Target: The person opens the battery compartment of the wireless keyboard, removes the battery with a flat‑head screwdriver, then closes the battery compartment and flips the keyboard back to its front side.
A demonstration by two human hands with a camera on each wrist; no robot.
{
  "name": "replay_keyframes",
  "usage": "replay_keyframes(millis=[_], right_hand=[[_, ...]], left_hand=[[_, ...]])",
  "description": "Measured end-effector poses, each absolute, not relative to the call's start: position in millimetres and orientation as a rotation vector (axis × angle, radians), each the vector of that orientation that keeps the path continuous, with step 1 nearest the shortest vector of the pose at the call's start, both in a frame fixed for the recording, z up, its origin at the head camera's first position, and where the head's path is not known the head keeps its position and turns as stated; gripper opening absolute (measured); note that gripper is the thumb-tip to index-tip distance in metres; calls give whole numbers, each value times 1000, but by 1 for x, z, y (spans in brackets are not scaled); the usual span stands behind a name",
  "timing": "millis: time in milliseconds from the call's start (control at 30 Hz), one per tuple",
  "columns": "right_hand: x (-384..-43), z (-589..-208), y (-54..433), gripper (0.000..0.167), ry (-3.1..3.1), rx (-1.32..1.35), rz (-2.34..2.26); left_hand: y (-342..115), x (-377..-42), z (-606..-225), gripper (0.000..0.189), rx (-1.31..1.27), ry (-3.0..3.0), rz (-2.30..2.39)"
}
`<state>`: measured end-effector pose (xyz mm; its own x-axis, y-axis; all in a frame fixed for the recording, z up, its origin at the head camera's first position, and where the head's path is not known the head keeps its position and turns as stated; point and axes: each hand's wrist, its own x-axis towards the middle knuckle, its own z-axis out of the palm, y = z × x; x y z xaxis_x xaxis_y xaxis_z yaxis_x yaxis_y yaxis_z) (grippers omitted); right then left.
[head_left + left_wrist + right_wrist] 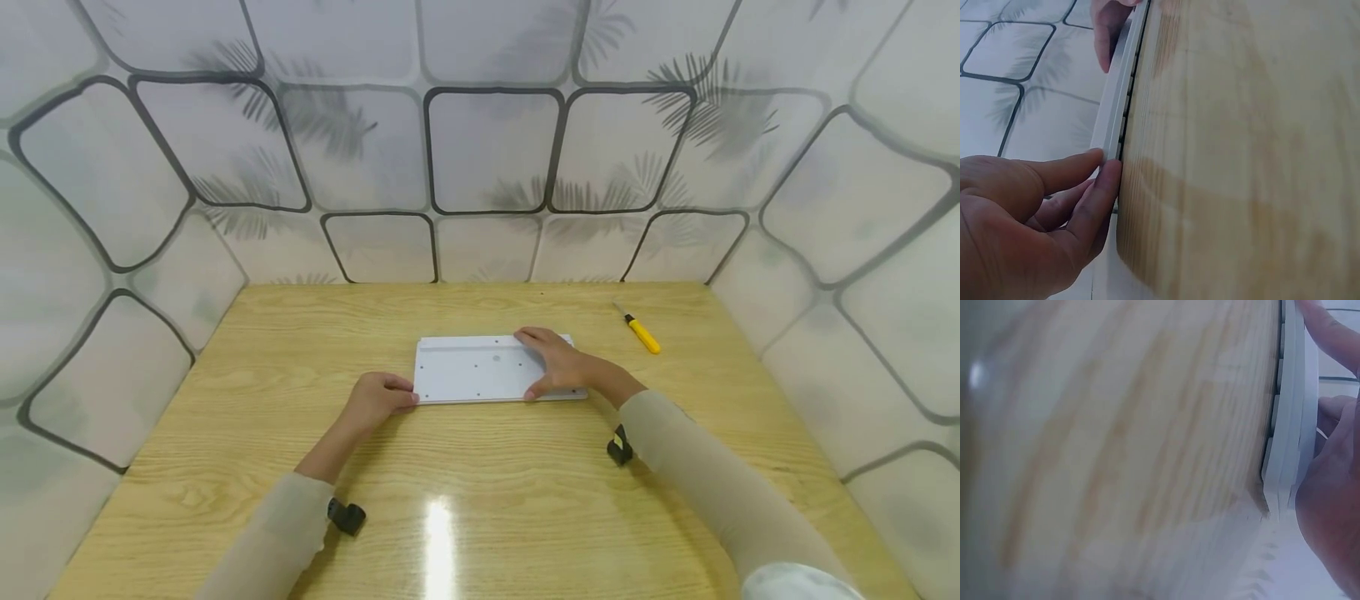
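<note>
A white keyboard (457, 375) lies face down on the table, its back panel dotted with several small screw holes. My left hand (377, 398) pinches its near left corner; in the left wrist view the thumb and fingers (1105, 178) meet at the edge. Across the right end spreads my right hand (558, 362), thumb on the near edge and fingers over the far edge. Keys (1277, 406) show along the underside in the right wrist view, facing the tabletop. Part of the right end is hidden under the right hand.
Right of the keyboard, toward the back, a screwdriver (642, 333) with a yellow handle lies on the wooden table (480, 483). A patterned curtain (491, 150) surrounds the back and sides. Small black devices (347, 517) sit at both sleeves.
</note>
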<state>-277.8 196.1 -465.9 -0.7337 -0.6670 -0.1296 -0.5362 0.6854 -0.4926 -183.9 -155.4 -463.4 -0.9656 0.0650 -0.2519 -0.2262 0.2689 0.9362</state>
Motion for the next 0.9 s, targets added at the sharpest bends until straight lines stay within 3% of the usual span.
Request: replay_keyframes(millis=[300,600,900], right_hand=[[-280,-467,196,120,2596,-981,-625],[-278,-459,202,89,2649,-826,-770],[-288,-460,225,74,2657,-687,-1013]], left_hand=[[-157,-183,-461,24,-99,2466,1566],[-155,-183,-461,22,-101,2487,1546],[-156,-183,-463,19,-125,2415,1610]])
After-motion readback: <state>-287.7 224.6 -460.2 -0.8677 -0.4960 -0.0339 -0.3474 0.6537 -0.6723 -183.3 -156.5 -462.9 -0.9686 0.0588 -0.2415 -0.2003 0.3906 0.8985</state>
